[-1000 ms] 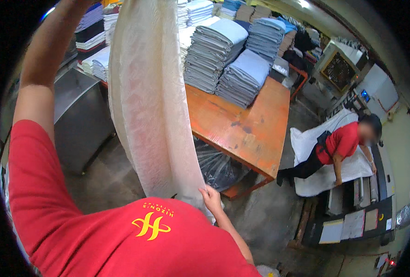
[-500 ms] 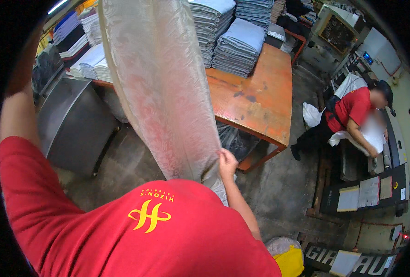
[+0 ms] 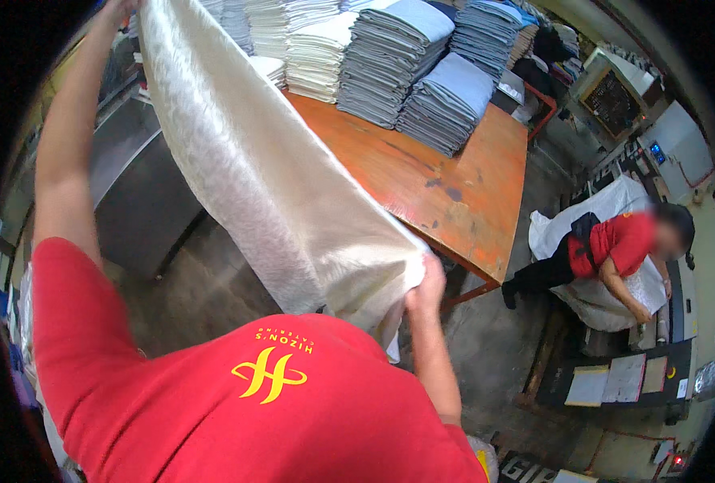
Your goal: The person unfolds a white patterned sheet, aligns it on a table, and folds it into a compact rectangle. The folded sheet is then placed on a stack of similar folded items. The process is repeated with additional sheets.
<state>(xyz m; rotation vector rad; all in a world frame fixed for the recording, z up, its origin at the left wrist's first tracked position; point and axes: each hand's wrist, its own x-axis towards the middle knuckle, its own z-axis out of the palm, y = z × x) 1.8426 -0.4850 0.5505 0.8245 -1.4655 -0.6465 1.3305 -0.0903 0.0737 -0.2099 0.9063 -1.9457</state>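
Note:
A long cream cloth (image 3: pixel 245 177) with a faint woven pattern hangs stretched slantwise between my two hands. My left hand (image 3: pixel 121 8), high at the upper left and partly cut off by the picture's rim, grips its top corner. Lower down, beside the near edge of the table, my right hand (image 3: pixel 428 283) is closed on the cloth's right edge, where the fabric bunches into folds. The lower end drops in front of my red shirt, which hides part of it.
An orange-topped table (image 3: pixel 478 197) bears stacks of folded grey cloths (image 3: pixel 393 60) and white cloths (image 3: pixel 317 56). A dark grey metal panel (image 3: pixel 144 209) stands at left. Over at right, a co-worker in red (image 3: pixel 615 249) bends over a machine with white cloth (image 3: pixel 595 302).
My left hand has come lower, and the cloth has swung from nearly upright to a slant. My right hand has shifted slightly right. More of the co-worker's white cloth hangs spread out.

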